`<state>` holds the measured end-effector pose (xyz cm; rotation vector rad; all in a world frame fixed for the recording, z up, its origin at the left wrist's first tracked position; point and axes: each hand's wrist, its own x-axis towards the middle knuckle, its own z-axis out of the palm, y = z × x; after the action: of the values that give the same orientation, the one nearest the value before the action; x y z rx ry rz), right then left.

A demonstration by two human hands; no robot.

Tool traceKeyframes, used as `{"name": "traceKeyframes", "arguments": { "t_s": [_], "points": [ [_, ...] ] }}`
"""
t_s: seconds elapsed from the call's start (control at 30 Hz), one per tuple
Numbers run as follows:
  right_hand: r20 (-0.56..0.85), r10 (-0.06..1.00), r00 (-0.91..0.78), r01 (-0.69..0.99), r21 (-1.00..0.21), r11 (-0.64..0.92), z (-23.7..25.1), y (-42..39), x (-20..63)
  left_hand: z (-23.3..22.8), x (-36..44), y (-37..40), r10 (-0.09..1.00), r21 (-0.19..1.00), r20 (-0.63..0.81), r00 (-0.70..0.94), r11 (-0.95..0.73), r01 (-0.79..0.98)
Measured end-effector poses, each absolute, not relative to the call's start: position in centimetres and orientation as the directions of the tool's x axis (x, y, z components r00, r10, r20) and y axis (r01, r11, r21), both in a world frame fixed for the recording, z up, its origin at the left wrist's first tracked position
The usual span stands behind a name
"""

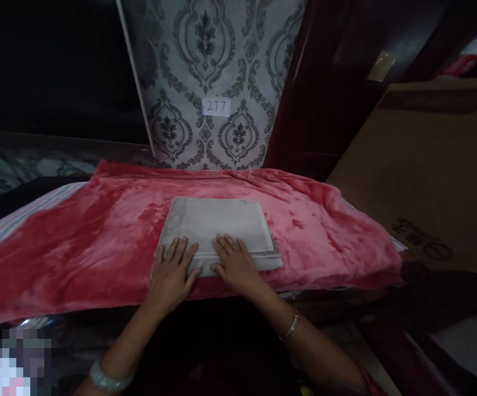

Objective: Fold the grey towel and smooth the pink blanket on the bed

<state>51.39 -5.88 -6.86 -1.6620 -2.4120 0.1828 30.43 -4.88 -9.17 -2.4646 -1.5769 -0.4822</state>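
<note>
A grey cloth point(221, 220), folded into a flat rectangle, lies on a plush red-pink blanket point(131, 220). Its layered edges show along the near and right sides. My left hand point(171, 278) rests on the near left corner of the cloth, palm down with fingers spread. Flat on the near edge, right of the middle, lies my right hand point(235, 264), its fingers also stretched out. Neither hand grips anything. What the cloth is, I cannot tell for sure.
A large cardboard box point(423, 181) stands on the right. Behind the blanket is a patterned wall point(217, 49) with a paper label point(216, 106) reading 277. A dark screen point(48, 66) fills the upper left. Striped fabric point(36, 212) shows under the blanket at left.
</note>
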Motion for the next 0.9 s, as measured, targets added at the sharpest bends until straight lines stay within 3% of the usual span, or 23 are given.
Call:
{"name": "traceKeyframes", "arguments": {
  "t_s": [0.23, 0.53, 0.7, 0.9],
  "points": [
    [0.158, 0.979, -0.13, 0.964, -0.209, 0.162, -9.0, -9.0, 60.6, -9.9, 29.8, -4.7, 0.819, -0.015, 0.385, 0.425, -0.455, 0.891],
    [0.405, 0.884, -0.232, 0.87, -0.32, 0.375, -12.5, -8.8, 65.7, -9.8, 26.3, -4.6, 0.79, -0.024, 0.387, 0.475, -0.506, 0.862],
    [0.61, 0.756, -0.238, 0.798, -0.321, 0.51, -13.6, -8.0, 66.4, -9.5, 22.5, -4.4, 0.776, 0.075, 0.423, 0.469, -0.546, 0.835],
    [0.659, 0.734, -0.166, 0.794, -0.352, 0.496, -13.9, -6.9, 66.8, -10.2, 21.1, -2.8, 0.785, 0.244, 0.438, 0.438, -0.572, 0.783]
  ]
}}
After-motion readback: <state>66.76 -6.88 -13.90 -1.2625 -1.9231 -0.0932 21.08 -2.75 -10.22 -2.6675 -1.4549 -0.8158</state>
